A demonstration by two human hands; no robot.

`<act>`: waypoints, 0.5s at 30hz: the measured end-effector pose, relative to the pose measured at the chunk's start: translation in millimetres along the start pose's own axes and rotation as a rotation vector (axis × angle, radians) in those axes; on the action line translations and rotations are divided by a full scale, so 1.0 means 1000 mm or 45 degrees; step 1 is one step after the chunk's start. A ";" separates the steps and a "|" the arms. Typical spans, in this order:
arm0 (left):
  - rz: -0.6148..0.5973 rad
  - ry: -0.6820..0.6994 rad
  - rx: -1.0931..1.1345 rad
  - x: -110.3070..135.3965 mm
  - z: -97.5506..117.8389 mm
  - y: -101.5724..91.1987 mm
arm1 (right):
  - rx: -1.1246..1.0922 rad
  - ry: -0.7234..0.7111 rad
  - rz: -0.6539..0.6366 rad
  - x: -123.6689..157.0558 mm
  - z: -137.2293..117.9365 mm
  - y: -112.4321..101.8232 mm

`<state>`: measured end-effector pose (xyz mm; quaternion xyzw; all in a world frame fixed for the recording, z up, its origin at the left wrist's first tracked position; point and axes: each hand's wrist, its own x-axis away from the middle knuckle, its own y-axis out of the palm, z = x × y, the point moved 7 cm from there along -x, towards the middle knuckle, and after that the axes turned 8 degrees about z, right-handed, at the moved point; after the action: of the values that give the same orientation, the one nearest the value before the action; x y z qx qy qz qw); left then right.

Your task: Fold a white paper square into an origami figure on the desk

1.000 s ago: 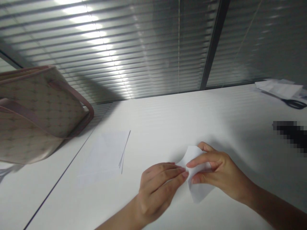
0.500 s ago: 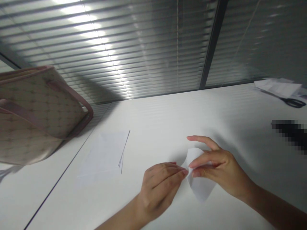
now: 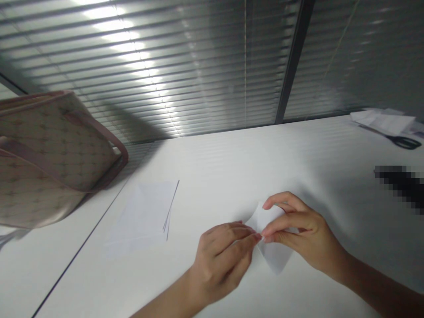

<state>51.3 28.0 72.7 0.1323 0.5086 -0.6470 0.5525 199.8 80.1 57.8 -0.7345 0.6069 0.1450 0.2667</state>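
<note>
A small sheet of white paper (image 3: 276, 258), bent along its middle, is held just over the white table between both hands. My left hand (image 3: 227, 256) grips its left edge, fingers pressed together and their tips partly hidden. From the other side my right hand (image 3: 298, 225) pinches the paper between thumb and index finger, close to the left fingertips. Another right finger curls above the sheet's upper part. Part of the paper is covered by the right hand.
A stack of white paper (image 3: 142, 216) lies to the left on the table (image 3: 212, 172). A patterned handbag (image 3: 56, 159) stands at far left. Black-handled scissors (image 3: 404, 141) and paper pieces (image 3: 384, 120) sit at back right, near a blurred-out dark object (image 3: 402, 183). Blinds (image 3: 198, 66) rise behind.
My right thumb and index finger have closed to a pinch near the left fingertips. The raised right finger has curled down towards the paper.
</note>
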 end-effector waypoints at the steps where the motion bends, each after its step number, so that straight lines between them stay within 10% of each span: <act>1: 0.023 -0.025 0.007 -0.002 0.001 -0.001 | 0.009 -0.005 0.015 0.000 0.001 0.000; 15: 0.210 -0.327 0.061 -0.018 0.003 -0.016 | 0.363 -0.121 0.058 -0.001 -0.004 -0.005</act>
<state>45.1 34.3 95.3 0.1030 0.4058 -0.6229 0.6608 204.0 79.3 63.2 -0.6675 0.6246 0.0979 0.3934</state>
